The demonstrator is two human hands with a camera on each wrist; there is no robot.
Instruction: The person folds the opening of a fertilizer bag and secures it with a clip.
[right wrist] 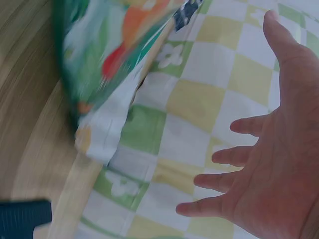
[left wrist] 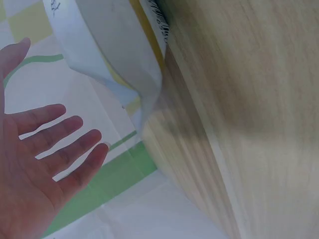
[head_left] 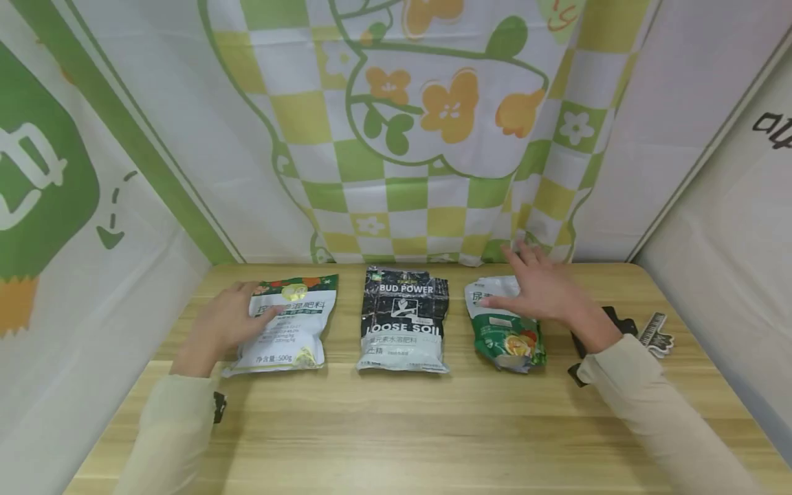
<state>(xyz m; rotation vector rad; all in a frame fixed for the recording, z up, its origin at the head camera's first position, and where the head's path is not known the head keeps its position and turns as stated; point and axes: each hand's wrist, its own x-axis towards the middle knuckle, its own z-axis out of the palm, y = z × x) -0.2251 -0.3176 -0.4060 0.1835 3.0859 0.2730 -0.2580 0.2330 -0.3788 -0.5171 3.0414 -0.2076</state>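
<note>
Three packaged bags lie in a row on the wooden table (head_left: 396, 426). The left one is a white fertilizer bag (head_left: 287, 344) with a green top edge and "500g" printed on it. My left hand (head_left: 225, 320) hovers at its left side, fingers spread, thumb over the bag's face. In the middle lies a black and silver "LOOSE SOIL" bag (head_left: 403, 323), with neither hand near it. At the right, a white and green bag (head_left: 504, 337) with fruit pictures lies under the thumb of my right hand (head_left: 547, 289). Both wrist views show spread fingers and bare palms.
Right of the right forearm are a black object (head_left: 612, 323) and a small grey piece with ruler-like marks (head_left: 652, 330). Another small black object (head_left: 219, 407) shows beside the left sleeve. A checkered flower-print curtain (head_left: 396, 206) hangs along the table's back edge, with white fabric on both sides.
</note>
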